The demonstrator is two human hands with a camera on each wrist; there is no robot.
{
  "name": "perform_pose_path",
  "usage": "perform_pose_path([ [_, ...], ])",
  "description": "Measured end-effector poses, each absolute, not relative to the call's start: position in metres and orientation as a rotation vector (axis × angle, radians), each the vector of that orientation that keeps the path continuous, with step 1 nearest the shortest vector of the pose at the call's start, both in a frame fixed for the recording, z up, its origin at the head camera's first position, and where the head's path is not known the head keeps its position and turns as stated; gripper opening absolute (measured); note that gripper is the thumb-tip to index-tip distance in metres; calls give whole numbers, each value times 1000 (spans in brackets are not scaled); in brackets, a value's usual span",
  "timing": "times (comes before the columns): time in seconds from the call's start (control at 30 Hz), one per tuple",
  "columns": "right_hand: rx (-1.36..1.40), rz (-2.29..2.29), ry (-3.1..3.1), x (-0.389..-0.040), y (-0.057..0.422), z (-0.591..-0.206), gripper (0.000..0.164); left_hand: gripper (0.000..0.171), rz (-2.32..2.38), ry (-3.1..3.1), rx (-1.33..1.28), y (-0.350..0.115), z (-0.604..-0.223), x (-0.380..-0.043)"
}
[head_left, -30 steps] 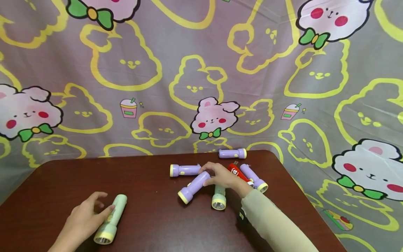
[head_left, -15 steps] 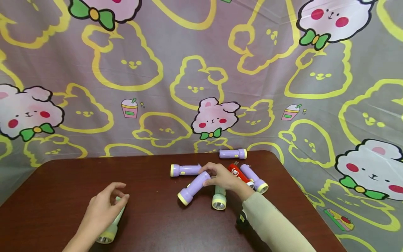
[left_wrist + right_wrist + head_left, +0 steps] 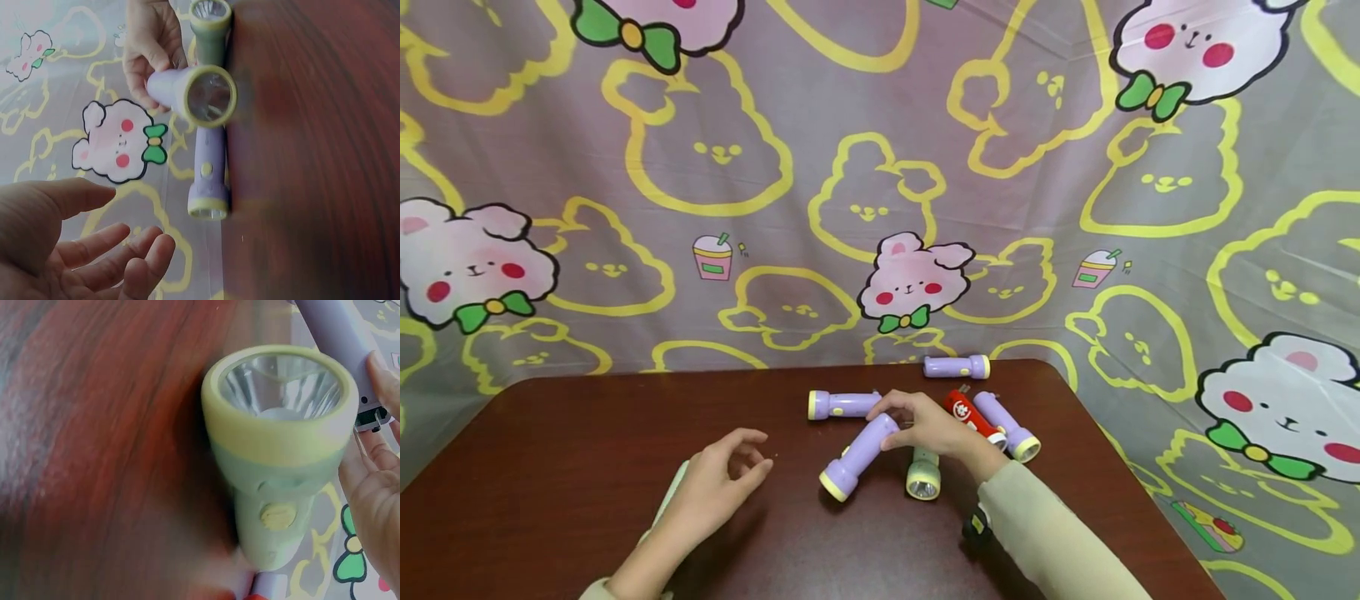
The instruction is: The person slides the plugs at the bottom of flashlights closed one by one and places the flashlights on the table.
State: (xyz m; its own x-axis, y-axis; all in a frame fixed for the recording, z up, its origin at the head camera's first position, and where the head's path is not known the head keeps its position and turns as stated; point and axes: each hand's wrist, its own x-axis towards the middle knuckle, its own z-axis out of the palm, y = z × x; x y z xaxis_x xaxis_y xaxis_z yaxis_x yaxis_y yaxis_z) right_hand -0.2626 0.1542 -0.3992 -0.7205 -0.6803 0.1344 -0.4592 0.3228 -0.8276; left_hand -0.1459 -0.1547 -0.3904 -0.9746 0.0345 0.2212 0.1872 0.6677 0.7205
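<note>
My right hand [image 3: 925, 427] pinches the tail end of a purple flashlight [image 3: 859, 460], its yellow-rimmed head tilted down toward the left. In the right wrist view, metal plug prongs [image 3: 377, 419] show at that tail end. Left of it, my left hand [image 3: 711, 487] hovers with fingers loosely bent and nothing between them; in the left wrist view its thumb and fingertips stand apart. A green flashlight [image 3: 672, 497] lies mostly hidden behind my left hand and forearm. Another green flashlight [image 3: 923, 479] lies under my right hand, lens toward me.
A purple flashlight [image 3: 850, 406] lies just behind the held one. Right of my right hand are a red flashlight [image 3: 973, 419] and a purple one [image 3: 1006, 427]. One more purple flashlight [image 3: 955, 367] lies at the table's [image 3: 587, 433] back edge, before a patterned curtain [image 3: 760, 208].
My left hand has left the green flashlight and moved right and away from me, toward the purple one. The held purple flashlight has tilted slightly; my right hand stays almost in place.
</note>
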Motion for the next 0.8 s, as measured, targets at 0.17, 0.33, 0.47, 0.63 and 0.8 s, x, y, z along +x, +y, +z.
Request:
perform_pose_path([
  [0.17, -1084, -1349, 2286, -259, 150, -396, 39, 28, -1305, -2665, -222, -136, -392, -152],
  [0.33, -1161, -1351, 2211, -255, 144, -393, 39, 28, -1363, -2678, -236, -122, -393, -153],
  [0.47, -1205, -1332, 2188, -251, 139, -391, 38, 30, -1396, -2657, -311, -116, -397, -155],
  [0.63, -1211, -1349, 2109, -245, 134, -389, 39, 39, -1444, -2654, -449, -111, -403, -155],
  [0.8, -1249, -1368, 2044, -242, 128, -384, 38, 45, -1489, -2676, -497, -110, -405, -154],
])
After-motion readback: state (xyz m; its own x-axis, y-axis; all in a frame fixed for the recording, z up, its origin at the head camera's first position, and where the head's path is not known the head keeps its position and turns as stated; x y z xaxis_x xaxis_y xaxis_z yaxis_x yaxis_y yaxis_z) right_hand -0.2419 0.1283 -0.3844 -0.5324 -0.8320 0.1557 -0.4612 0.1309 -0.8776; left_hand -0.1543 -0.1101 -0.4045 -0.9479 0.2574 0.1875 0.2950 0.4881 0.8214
